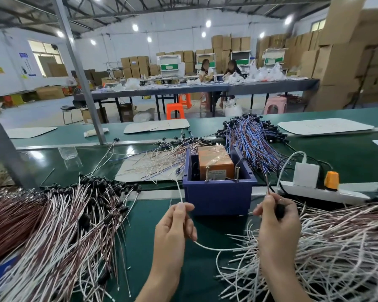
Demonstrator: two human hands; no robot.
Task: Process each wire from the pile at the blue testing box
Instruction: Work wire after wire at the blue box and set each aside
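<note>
Just beyond our left hand (172,232) and right hand (277,225) stands the testing box (218,197), with a block (214,162) inside it (two screws (207,174) rise at its near wall). A wire (216,249) passes through the left hand and across toward the right. One wire pile (52,225) lies left of the left hand, another pile (336,247) right of the right hand. Beyond the right hand sits a power strip (314,190). Behind the box, loose wires (162,158) lie on a mat (129,173).

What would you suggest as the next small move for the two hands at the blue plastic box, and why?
Probably bring both wire ends onto the two metal screws on the front rim of the blue plastic box: the left hand pinches a thin white wire upright, the right hand holds another upright end, both short of the screws.
</note>
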